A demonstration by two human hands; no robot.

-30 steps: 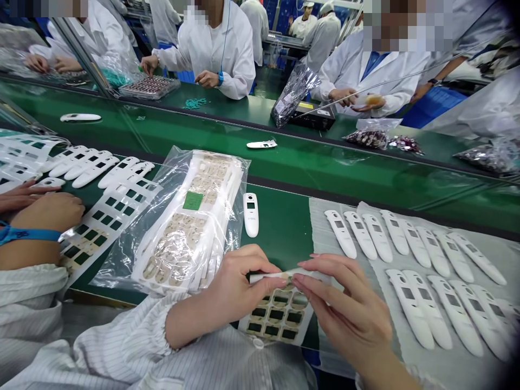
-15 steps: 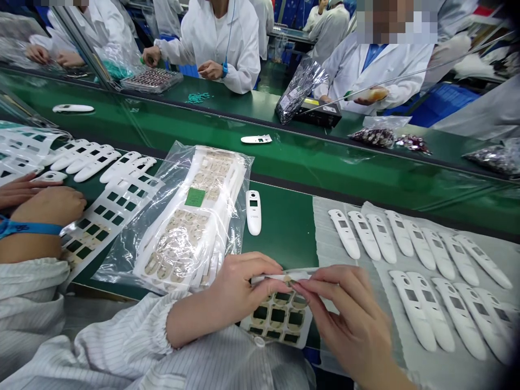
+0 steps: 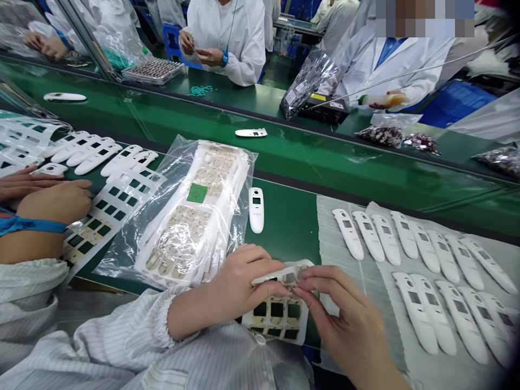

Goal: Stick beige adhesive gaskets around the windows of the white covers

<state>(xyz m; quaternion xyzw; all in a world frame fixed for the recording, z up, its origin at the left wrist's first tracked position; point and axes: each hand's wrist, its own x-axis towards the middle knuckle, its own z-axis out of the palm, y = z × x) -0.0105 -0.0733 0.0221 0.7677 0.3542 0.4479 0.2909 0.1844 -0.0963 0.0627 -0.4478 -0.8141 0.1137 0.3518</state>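
Your left hand [image 3: 252, 284] and right hand [image 3: 343, 319] work together at the near edge of the green counter [image 3: 284, 230], just right of centre in your view. Between them, both grips pinch a slim white plastic casing [image 3: 284, 274], which lies roughly level and sits at 12 o'clock from your right hand and 3 o'clock from your left. The left grip's fingers press down over its left end, while the right grip's fingertips close on its lower edge. The casing sits just above a white sheet with dark square windows and tan patches [image 3: 276, 319], and your left hand's fingers overlap the sheet's top edge.

At 10 o'clock from your hands lies a clear plastic bag [image 3: 179, 227] of stacked white sheets, with a green label [image 3: 197, 193] on top. At 12 o'clock, just past the bag's right side, a finished white device [image 3: 256, 210] stands on the green surface. At 3 o'clock, two rows of white casings [image 3: 422, 271] lie on a pale cloth [image 3: 337, 233].

At 9 o'clock, a neighbour's hands [image 3: 46, 197], with a blue wrist strap [image 3: 28, 226], rest on another windowed sheet [image 3: 108, 211].
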